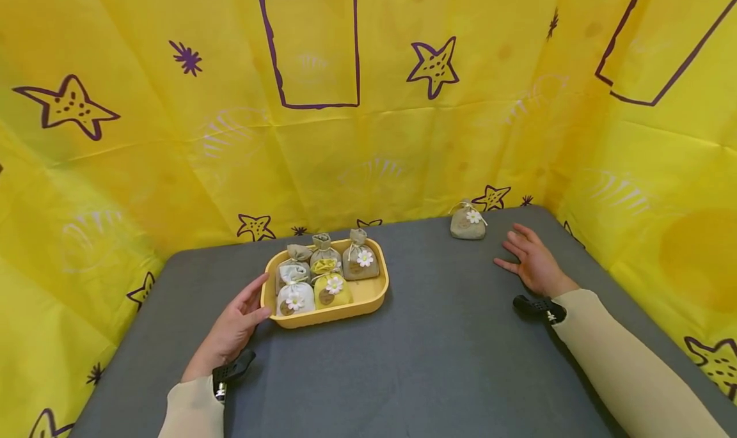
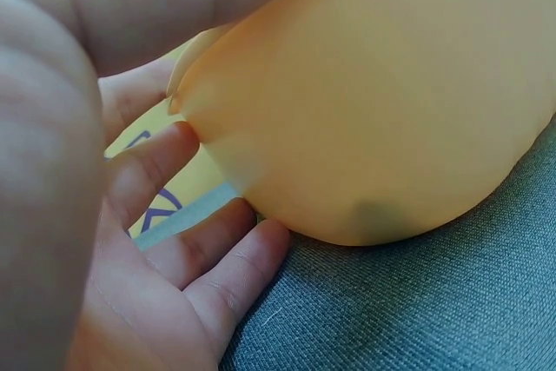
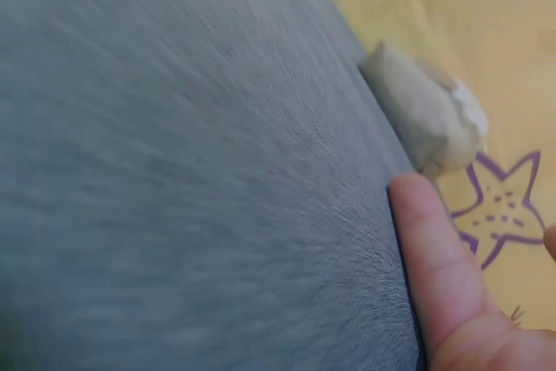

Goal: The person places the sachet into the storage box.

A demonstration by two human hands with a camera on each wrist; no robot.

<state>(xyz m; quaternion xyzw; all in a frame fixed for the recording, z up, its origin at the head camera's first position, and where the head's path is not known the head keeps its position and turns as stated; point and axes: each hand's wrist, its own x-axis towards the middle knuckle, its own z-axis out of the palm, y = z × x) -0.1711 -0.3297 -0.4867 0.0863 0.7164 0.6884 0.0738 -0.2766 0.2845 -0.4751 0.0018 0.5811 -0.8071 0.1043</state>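
At the left end of a yellow plastic basket [image 1: 345, 311], my left hand [image 1: 233, 326] grips the wall. In the left wrist view its thumb lies along the rim and several fingertips [image 2: 276, 236] touch the outer side. Several small drawstring pouches with daisies stand inside: a white pouch [image 1: 295, 299], a yellow pouch [image 1: 334, 291], and grey-green ones, including a grey-green pouch [image 1: 361, 262] at the right. Another grey-green pouch [image 1: 468, 224] sits alone near the table's back edge. My right hand [image 1: 535, 262] is to the right of it, fingers spread, holding nothing.
A dark grey cloth covers the table [image 1: 426, 361]. Yellow curtains [image 1: 391, 137] printed with starfish hang behind it and at both sides. Each wrist wears a black camera mount, such as the right mount [image 1: 538, 307]. The basket's right end has bare floor inside.
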